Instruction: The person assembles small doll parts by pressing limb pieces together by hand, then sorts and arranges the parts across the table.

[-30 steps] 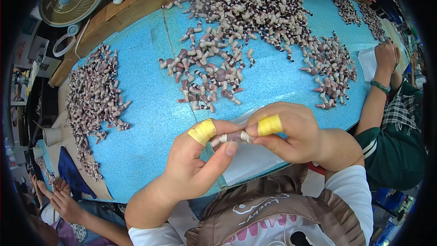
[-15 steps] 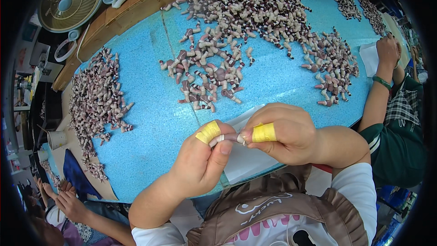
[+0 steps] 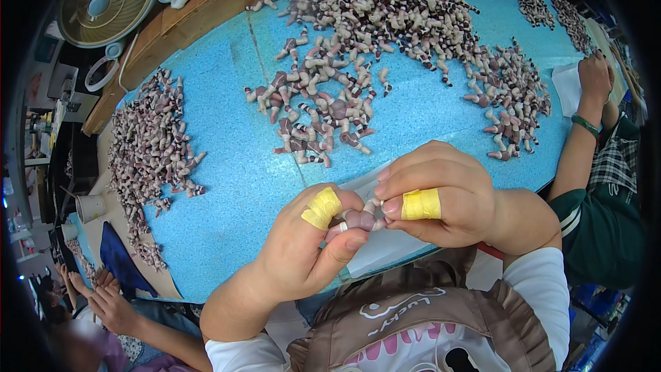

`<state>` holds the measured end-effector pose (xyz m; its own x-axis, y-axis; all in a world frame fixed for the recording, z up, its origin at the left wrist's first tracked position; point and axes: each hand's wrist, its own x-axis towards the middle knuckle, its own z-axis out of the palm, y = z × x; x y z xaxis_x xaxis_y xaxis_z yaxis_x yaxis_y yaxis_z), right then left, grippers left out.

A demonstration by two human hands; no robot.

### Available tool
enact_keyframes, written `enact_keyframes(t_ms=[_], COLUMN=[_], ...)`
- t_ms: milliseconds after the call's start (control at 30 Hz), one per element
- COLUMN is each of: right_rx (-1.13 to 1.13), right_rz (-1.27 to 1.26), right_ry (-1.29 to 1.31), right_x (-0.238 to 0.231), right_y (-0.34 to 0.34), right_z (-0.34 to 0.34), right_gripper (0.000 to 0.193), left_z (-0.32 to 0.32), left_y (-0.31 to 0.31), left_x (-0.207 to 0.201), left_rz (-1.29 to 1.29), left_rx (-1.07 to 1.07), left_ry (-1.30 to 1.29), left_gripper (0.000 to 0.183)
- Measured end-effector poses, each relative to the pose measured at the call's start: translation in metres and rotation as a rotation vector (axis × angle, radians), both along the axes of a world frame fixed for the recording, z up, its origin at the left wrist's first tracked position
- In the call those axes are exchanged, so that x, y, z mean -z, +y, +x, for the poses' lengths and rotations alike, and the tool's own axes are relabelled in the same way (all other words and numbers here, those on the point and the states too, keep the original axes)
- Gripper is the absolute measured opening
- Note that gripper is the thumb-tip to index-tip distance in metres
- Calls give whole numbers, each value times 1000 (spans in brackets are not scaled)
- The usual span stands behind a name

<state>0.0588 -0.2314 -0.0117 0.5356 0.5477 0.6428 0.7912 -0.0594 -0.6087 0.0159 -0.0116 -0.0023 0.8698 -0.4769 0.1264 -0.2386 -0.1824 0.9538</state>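
Note:
Over the near edge of the table, both hands hold one small mauve-and-cream moulded figure (image 3: 360, 220) that looks like a little doll body with limbs. My left hand (image 3: 303, 241) pinches one end between thumb and fingers, yellow tape round a finger. On the other side, the thumb and fingers of my right hand (image 3: 437, 196) grip a pale limb; this hand also wears yellow tape. Part of the figure is hidden by the fingertips. Beneath my hands lies a white sheet (image 3: 375, 255).
A big heap of similar figures (image 3: 385, 7) covers the far middle of the blue tabletop (image 3: 234, 172). More piles lie left (image 3: 148, 145) and right (image 3: 509, 96). A fan (image 3: 107, 3) stands far left. Co-workers' hands show at right (image 3: 595, 76) and lower left (image 3: 110, 306).
The figure has turned between my fingers, so its rounded mauve body and pale limbs now show. My right hand has shifted slightly right and up. The view has moved a little.

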Motion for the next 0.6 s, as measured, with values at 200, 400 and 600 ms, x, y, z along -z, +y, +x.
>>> enact_keyframes(t_ms=[200, 400, 600], right_rx=[-11, -25, 131], right_rz=[18, -14, -146], right_ry=[17, 37, 101], right_x=[0, 4, 3], right_y=[2, 2, -3], right_z=[1, -3, 14], right_gripper=[27, 26, 29], left_z=[0, 4, 16], left_y=[1, 4, 36], left_x=[-2, 0, 0], left_rz=[20, 60, 243], left_rx=[0, 16, -549], left_ry=[-26, -107, -277], left_gripper=[23, 19, 10])
